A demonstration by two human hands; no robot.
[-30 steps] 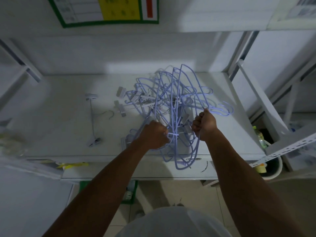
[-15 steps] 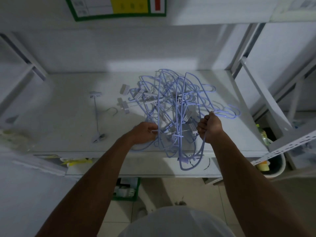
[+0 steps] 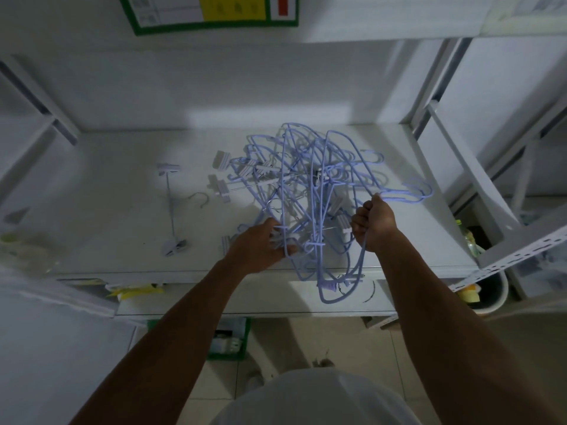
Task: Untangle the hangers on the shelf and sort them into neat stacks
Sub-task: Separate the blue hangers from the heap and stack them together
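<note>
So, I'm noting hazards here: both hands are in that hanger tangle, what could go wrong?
The hanger tangle overhangs the front edge of the shelf, so a tug could drag it off. The right hand grips wires whose hooks look interlocked; hard pulling may bend them. The clips beside the left hand could pinch fingers.

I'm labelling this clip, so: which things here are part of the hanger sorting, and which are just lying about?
Part of the job: tangle of blue hangers, gripped by left hand and right hand; lone clip hanger; shelf.
Just lying about: wall poster; green crate; white bucket.
</note>
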